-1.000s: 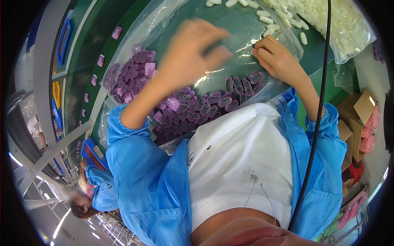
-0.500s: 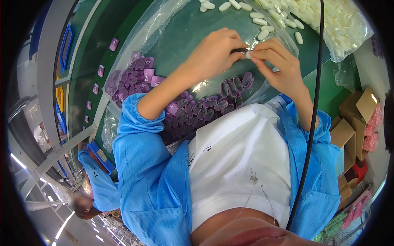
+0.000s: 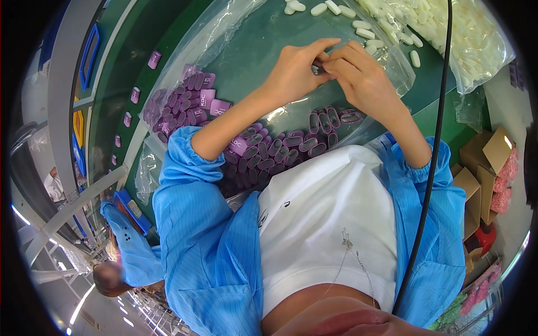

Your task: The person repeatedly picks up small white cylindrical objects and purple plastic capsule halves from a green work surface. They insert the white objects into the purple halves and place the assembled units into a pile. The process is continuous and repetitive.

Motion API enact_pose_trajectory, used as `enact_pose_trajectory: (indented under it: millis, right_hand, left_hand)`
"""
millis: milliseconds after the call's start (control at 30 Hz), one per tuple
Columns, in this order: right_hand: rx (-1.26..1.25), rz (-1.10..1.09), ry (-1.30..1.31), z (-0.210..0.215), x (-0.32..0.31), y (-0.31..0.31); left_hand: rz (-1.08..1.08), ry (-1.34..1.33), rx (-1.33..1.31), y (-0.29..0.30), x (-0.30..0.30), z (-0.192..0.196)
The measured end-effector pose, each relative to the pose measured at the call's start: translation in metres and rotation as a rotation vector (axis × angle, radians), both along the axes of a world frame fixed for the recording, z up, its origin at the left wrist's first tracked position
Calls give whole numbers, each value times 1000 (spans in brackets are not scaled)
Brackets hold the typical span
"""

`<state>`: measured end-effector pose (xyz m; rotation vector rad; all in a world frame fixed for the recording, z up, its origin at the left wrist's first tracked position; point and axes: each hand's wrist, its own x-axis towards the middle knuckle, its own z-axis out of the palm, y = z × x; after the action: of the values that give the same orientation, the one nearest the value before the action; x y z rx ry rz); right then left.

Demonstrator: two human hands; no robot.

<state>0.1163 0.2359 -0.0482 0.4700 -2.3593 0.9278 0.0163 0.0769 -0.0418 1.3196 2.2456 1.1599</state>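
Observation:
Above a clear plastic sheet, my left hand (image 3: 292,70) pinches a small dark oval case (image 3: 317,70), mostly covered by the fingers. My right hand (image 3: 358,75) meets it, fingertips closed together against the case; whatever they hold is hidden. Below my hands lie several purple oval hollow cases (image 3: 325,120), dark inside, some standing in a row. More purple cases (image 3: 188,101) are heaped to the left of my left forearm. White oval pieces (image 3: 363,25) lie scattered beyond my right hand.
A clear bag of white pieces (image 3: 465,39) sits at the far right. A black cable (image 3: 434,145) hangs down on the right. Single purple cases (image 3: 135,95) line a green strip at left. Open cardboard boxes (image 3: 476,168) stand at right; a person in blue (image 3: 131,246) is lower left.
My right hand has shifted left and closed over the case; the white piece it pinched is now out of sight. One purple case at the row's right end has tipped over.

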Motion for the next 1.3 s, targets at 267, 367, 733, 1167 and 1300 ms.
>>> enact_pose_trajectory:
  millis: [267, 367, 733, 1167, 1300]
  right_hand:
    - [-33, 21, -47, -11, 18, 23]
    - [108, 40, 32, -6, 14, 23]
    - [-96, -117, -3, -3, 10, 37]
    - [476, -167, 3, -14, -111, 30]
    - [517, -92, 19, -8, -100, 35]
  left_hand:
    - [-12, -113, 13, -4, -2, -2]
    - [-23, -118, 8, -3, -3, -2]
    - [119, 24, 2, -30, -12, 24]
    - [597, 534, -628, -244, -255, 36]
    - [311, 729, -133, -118, -132, 58]
